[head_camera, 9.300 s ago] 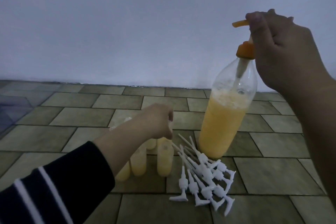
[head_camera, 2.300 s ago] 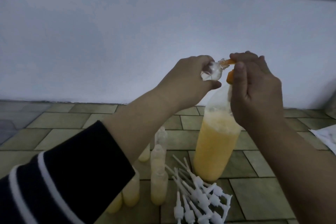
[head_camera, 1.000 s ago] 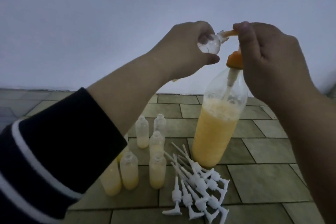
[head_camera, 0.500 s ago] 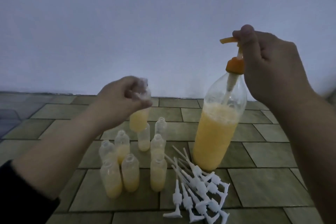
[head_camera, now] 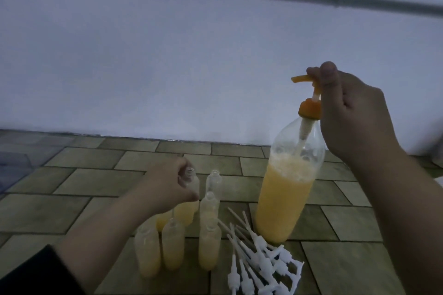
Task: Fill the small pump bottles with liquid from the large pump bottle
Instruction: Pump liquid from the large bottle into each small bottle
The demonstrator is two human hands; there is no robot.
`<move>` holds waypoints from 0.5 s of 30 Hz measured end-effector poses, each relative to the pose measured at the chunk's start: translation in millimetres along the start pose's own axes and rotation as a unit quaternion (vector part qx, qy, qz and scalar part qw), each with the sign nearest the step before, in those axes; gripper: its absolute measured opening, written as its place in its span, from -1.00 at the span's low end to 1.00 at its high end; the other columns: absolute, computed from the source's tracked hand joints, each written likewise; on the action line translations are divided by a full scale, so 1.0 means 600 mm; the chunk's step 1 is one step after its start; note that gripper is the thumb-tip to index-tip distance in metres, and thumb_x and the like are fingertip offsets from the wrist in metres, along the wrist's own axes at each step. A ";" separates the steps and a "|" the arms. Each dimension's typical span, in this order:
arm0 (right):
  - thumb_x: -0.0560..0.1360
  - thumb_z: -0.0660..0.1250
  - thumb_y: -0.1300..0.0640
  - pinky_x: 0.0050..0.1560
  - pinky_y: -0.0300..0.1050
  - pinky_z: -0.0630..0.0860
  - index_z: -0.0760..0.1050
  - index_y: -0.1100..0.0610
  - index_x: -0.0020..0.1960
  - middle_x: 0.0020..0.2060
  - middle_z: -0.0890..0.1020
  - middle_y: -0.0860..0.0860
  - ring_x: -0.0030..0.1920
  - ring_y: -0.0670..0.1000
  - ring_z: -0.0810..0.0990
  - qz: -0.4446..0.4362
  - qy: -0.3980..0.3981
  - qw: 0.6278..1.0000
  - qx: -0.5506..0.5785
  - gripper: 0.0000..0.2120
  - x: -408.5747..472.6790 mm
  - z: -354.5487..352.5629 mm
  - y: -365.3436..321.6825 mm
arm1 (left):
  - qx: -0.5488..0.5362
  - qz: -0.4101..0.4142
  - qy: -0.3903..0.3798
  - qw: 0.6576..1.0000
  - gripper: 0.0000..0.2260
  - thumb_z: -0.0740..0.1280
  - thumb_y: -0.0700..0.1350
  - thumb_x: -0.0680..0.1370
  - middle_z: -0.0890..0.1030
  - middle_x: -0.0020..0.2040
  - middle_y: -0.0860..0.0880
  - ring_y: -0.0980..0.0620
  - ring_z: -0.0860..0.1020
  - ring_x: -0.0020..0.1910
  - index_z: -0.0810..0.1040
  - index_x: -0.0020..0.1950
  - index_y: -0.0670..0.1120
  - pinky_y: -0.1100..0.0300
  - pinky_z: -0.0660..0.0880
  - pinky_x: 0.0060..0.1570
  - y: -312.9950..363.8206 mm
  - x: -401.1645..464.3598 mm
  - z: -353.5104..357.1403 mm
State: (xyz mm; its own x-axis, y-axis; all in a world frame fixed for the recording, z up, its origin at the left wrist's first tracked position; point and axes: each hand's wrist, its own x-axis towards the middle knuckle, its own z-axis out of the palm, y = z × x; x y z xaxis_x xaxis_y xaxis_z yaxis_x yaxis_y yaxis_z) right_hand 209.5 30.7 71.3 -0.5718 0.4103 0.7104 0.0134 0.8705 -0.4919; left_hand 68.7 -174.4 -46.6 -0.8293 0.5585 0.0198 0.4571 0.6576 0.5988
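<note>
Step in hand: left hand (head_camera: 167, 187) pinches a small filled bottle (head_camera: 189, 201) by the neck, low among the other small bottles (head_camera: 172, 250) on the tiled floor (head_camera: 347, 263); looks like it's being set down w/ the group. Right hand (head_camera: 352, 112) grips the orange pump head (head_camera: 304, 79) of the big bottle (head_camera: 285, 199), which stands just right of the group, approx. half full of yellow liquid. One clear bottle (head_camera: 214, 181) at the back looks empty. Next, prob.: let go, pick up that empty one, bring its mouth under the spout, pump. White pump tops (head_camera: 259, 268) lie piled in front, not yet fitted.
</note>
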 end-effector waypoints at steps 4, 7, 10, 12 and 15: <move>0.64 -0.07 -0.08 -0.02 -0.07 0.36 0.52 0.29 0.05 -0.06 0.60 0.16 -0.10 0.04 0.47 0.004 0.002 1.000 -0.003 -0.47 0.000 0.002 0.000 | 0.063 -0.019 -0.043 0.997 -0.49 0.52 -0.07 0.34 0.48 0.02 0.11 0.16 0.51 -0.11 0.38 0.20 0.09 0.34 0.49 -0.24 0.011 0.002 0.008; 0.64 -0.07 -0.08 -0.06 -0.11 0.34 0.53 0.28 0.05 -0.07 0.60 0.15 -0.13 0.00 0.44 0.006 0.005 1.000 -0.002 -0.47 0.001 0.004 0.000 | 0.122 -0.036 -0.062 0.990 -0.49 0.51 -0.09 0.36 0.48 0.15 0.04 0.12 0.47 -0.04 0.37 0.23 0.06 0.32 0.48 -0.15 0.017 0.005 0.022; 0.64 -0.07 -0.09 -0.04 -0.11 0.36 0.53 0.27 0.04 -0.10 0.62 0.13 -0.12 -0.01 0.46 0.010 0.008 1.000 0.004 -0.46 0.002 0.006 0.000 | 0.160 -0.041 -0.077 0.983 -0.54 0.48 -0.09 0.40 0.47 0.17 0.03 0.11 0.46 -0.04 0.40 0.23 0.05 0.35 0.42 -0.24 0.018 0.008 0.032; 0.64 -0.06 -0.09 -0.04 -0.10 0.37 0.54 0.27 0.04 -0.10 0.62 0.12 -0.14 -0.03 0.45 0.011 0.010 1.000 0.002 -0.47 0.002 0.007 0.001 | 0.175 -0.043 -0.083 0.980 -0.57 0.47 -0.10 0.41 0.48 0.16 0.04 0.10 0.47 0.00 0.42 0.22 0.04 0.33 0.44 -0.19 0.017 0.008 0.037; 0.64 -0.06 -0.09 -0.05 -0.11 0.37 0.54 0.27 0.04 -0.10 0.62 0.12 -0.17 -0.07 0.43 0.010 0.013 1.000 -0.002 -0.47 0.002 0.007 0.002 | 0.189 -0.045 -0.098 0.976 -0.58 0.46 -0.12 0.42 0.49 0.16 0.02 0.08 0.50 0.05 0.43 0.23 0.01 0.24 0.51 0.00 0.009 0.008 0.049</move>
State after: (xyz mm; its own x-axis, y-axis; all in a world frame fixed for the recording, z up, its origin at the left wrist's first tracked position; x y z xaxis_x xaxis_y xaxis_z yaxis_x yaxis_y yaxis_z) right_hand 205.2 31.2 69.2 -0.5493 0.4353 0.7133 0.0276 0.8626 -0.5052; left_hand 76.6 -152.9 -66.7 -0.8108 0.5520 -0.1947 0.5027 0.8270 0.2517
